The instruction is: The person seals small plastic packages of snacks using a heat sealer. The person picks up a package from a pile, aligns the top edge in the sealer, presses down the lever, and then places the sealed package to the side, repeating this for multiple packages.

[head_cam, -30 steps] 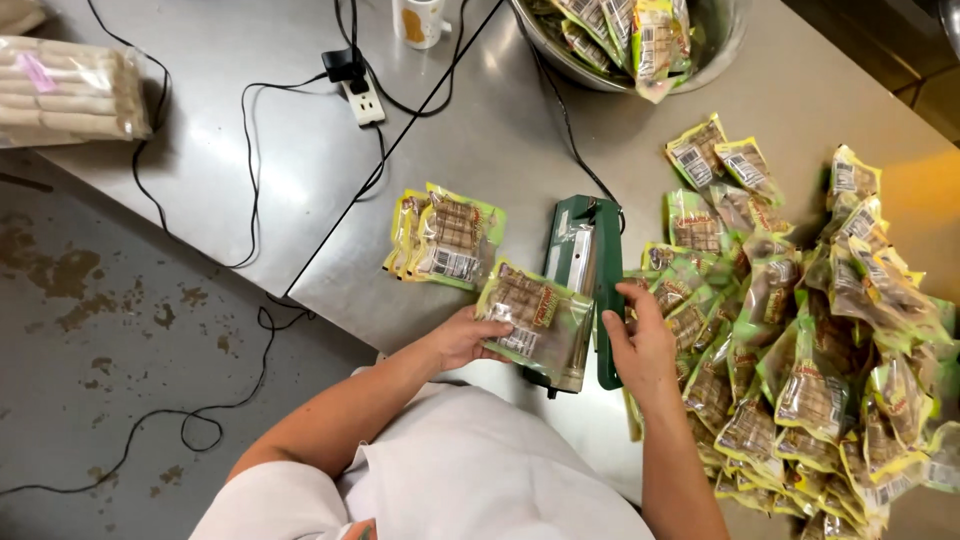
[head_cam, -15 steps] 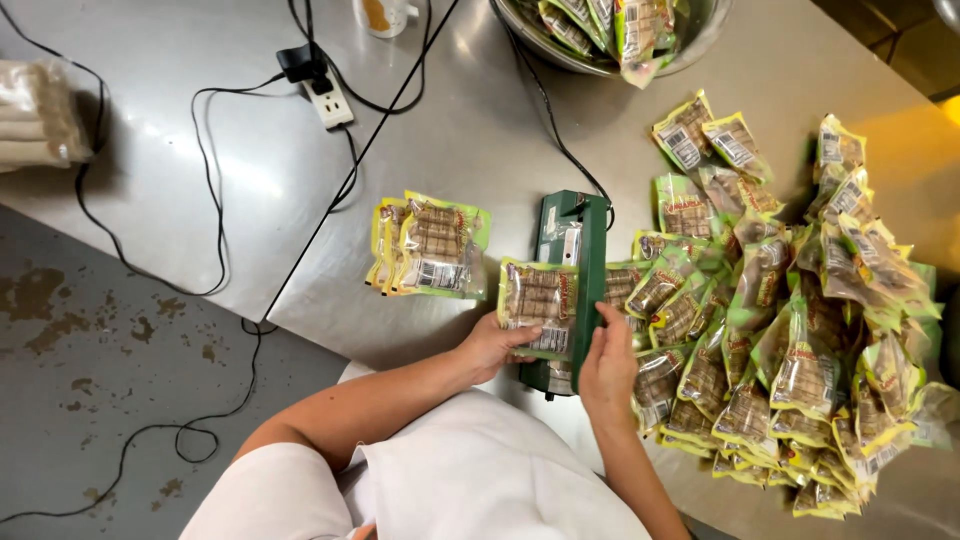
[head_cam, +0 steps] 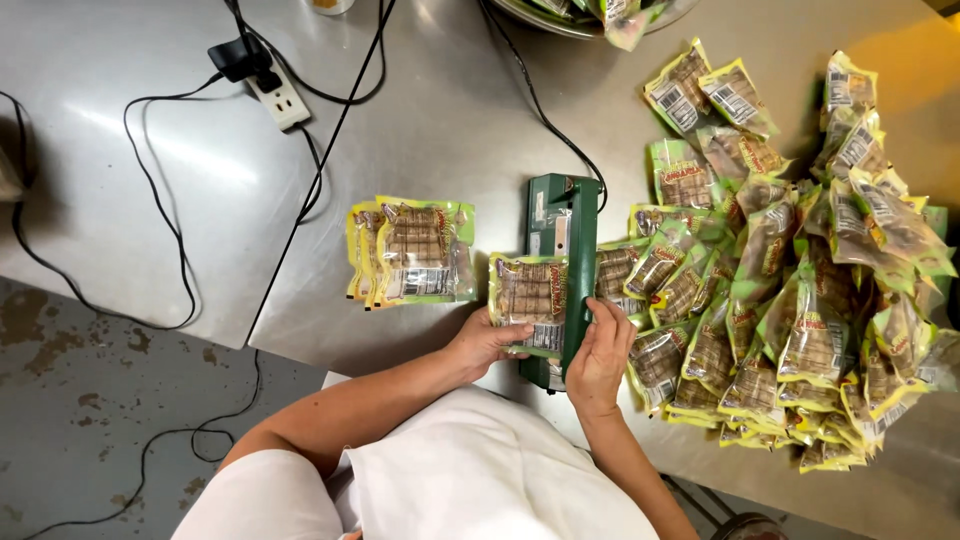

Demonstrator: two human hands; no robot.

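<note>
A green heat sealer [head_cam: 562,225] lies on the steel table [head_cam: 440,120]. One yellow-green snack pouch [head_cam: 526,292] lies with its right edge under the sealer's arm. My left hand [head_cam: 488,345] holds the pouch by its near edge. My right hand [head_cam: 600,352] presses flat on the near end of the sealer arm. A small stack of the same pouches [head_cam: 412,250] lies to the left of the sealer. A big heap of pouches [head_cam: 800,270] covers the table to its right.
A white power strip [head_cam: 278,98] with black cables [head_cam: 330,130] lies at the far left of the table. A metal bowl [head_cam: 590,15] holding pouches sits at the far edge. The table's left edge drops to a stained concrete floor [head_cam: 90,400].
The pouch has gone from being carried in my left hand to lying in the sealer. My right hand has moved onto the sealer arm. The view has shifted.
</note>
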